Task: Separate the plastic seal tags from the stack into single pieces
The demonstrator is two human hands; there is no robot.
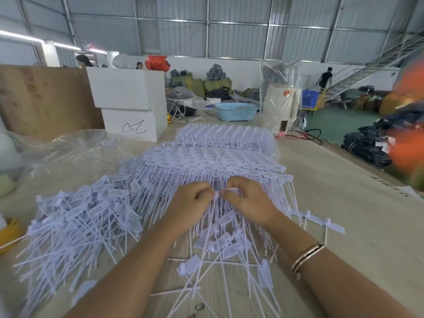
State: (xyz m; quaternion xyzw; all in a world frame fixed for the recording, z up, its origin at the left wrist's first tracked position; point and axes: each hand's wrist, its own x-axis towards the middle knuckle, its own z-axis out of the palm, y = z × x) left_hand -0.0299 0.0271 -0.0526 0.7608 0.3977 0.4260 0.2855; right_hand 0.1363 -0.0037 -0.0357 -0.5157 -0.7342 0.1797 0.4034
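In the head view, a broad stack of joined white plastic seal tags (218, 161) lies mid-desk (344, 180). The left hand (190, 203) and right hand (247, 200) meet at its near edge, fingers curled, pinching one white tag (226, 192) between them. A heap of single loose tags (75, 226) lies to the left.

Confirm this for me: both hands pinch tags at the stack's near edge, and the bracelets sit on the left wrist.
Not quite. The head view shows the bracelets on the right wrist. The rest stands: left hand and right hand both pinch tags at the stack's near edge.
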